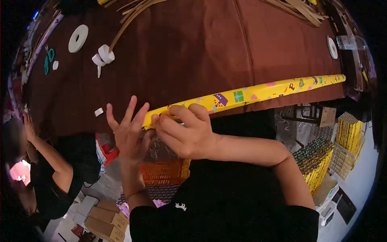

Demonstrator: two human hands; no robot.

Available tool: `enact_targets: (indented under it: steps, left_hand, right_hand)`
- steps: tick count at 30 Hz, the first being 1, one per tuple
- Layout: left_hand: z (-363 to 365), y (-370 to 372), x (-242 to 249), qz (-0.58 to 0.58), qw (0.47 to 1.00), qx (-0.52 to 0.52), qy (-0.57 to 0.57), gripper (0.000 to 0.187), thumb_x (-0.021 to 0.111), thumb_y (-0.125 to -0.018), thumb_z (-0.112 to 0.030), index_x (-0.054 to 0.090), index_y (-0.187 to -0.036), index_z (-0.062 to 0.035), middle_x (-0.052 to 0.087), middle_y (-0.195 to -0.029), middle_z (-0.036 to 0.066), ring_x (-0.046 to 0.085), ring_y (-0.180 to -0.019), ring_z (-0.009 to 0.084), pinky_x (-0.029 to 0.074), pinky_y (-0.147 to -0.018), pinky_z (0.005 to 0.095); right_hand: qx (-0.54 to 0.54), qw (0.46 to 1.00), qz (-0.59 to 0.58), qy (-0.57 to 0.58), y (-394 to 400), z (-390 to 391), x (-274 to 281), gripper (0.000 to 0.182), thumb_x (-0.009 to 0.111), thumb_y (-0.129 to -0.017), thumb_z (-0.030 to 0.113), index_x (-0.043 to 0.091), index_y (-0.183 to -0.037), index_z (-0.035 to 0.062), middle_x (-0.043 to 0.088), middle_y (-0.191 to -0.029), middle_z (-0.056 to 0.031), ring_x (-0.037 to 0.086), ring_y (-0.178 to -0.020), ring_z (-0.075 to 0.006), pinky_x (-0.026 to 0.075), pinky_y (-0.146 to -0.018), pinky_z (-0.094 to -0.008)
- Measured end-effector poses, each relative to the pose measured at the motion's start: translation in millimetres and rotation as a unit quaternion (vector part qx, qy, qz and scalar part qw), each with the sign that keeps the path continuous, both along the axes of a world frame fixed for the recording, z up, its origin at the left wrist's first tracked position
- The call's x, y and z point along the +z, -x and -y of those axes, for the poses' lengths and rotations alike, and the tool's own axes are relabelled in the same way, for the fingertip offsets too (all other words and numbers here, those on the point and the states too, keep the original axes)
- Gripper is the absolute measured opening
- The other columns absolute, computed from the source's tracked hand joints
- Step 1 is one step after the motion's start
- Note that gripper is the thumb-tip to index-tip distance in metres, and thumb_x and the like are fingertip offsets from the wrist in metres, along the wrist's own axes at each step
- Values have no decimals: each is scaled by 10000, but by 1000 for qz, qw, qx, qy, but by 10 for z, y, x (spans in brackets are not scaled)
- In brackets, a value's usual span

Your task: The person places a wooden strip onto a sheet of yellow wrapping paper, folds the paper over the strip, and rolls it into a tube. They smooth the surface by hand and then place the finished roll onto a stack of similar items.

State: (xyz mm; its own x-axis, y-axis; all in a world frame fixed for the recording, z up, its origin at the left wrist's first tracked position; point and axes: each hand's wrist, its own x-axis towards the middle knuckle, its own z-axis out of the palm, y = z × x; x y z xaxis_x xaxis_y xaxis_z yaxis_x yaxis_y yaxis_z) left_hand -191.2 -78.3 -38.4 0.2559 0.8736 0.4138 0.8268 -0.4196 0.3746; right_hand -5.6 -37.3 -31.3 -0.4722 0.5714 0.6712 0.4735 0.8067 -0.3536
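A long yellow roll of wrapping paper (258, 92), printed with gifts and letters, lies along the front of the brown-covered table, its left end at my hands. Over that left end, my right hand (187, 131) is closed, fingers curled and pinching at the paper's near edge. My left hand (131, 131) is beside the same end, its fingers spread and pointing up, the thumb partly hidden behind the right fingers. A small white piece (98, 112) lies on the cloth just left of my left hand.
White tape rolls (105, 54) and a larger white ring (78, 38) lie at the left, near green-handled scissors (49, 58). Brown strips (139, 10) lie at the back. Another person (60, 169) sits at the left. Yellow stacks (348, 133) and cardboard boxes (107, 220) stand below.
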Motion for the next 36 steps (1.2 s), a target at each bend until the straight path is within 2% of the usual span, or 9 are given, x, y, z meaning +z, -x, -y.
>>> enact_targets:
  steps: [11,15,19,22,23,26,29,33,36]
  left_hand:
    - [29,-30,-30,-54,997,13,-44,191,636,-895,-199,636,-1077,-143,678,-1152,44,570,-1201,329,125,-1110,645]
    - [31,40,-54,-97,994,13,-47,193,614,-916,-238,629,-1087,-150,672,-1169,62,562,-1205,348,116,-1114,643]
    - [67,32,-77,-89,994,21,-58,218,581,-938,-277,624,-1113,-155,661,-1194,63,547,-1223,348,112,-1117,643]
    - [69,72,-129,-75,996,22,-54,304,529,-949,-389,613,-1132,-161,657,-1201,62,531,-1241,342,106,-1121,643]
    - [70,76,-139,-88,994,23,-57,339,521,-934,-423,609,-1131,-161,657,-1200,63,526,-1246,341,103,-1121,644]
    - [72,91,-176,-99,993,28,-64,394,512,-908,-473,604,-1127,-159,657,-1199,62,518,-1253,341,98,-1122,646]
    - [66,96,-165,-110,991,28,-65,412,506,-900,-489,600,-1126,-157,658,-1196,60,511,-1260,342,98,-1122,647]
    - [66,95,-177,-123,989,32,-77,418,481,-912,-499,597,-1126,-160,663,-1189,61,496,-1275,341,100,-1122,644]
    - [46,92,-189,-118,989,41,-82,426,457,-920,-510,591,-1126,-163,665,-1184,62,485,-1285,340,98,-1118,652]
  right_hand:
    - [40,999,-4,29,3,47,7,278,625,-662,152,686,-899,21,597,-902,-17,584,-830,-163,372,-693,-298]
    - [38,999,36,10,-4,73,-28,213,632,-749,152,682,-898,8,597,-925,-35,574,-848,-170,398,-690,-311]
    - [43,995,88,25,-198,178,43,321,616,-849,221,659,-1148,110,621,-1083,-28,599,-1009,-192,430,-843,-343]
    - [39,994,87,-58,-707,49,48,351,606,-885,300,631,-1230,242,594,-1267,-47,581,-1150,-232,373,-1016,-414]
    - [-25,994,90,-52,-882,9,-14,377,546,-921,275,569,-1293,223,548,-1350,-42,542,-1217,-251,333,-1075,-430]
    - [-49,994,101,5,-1310,-304,-80,598,705,-811,378,524,-1318,119,542,-1341,-151,537,-1226,-318,397,-1020,-453]
    - [-25,991,124,47,-1432,-336,-19,640,723,-790,382,514,-1311,75,535,-1343,-163,538,-1220,-329,423,-992,-433]
    - [-52,984,61,158,-1351,-315,187,523,740,-791,267,582,-1238,45,609,-1223,-172,587,-1125,-316,461,-901,-417]
    - [-124,967,12,221,-1185,-295,255,426,730,-807,192,620,-1192,45,656,-1136,-104,599,-1037,-286,437,-872,-397]
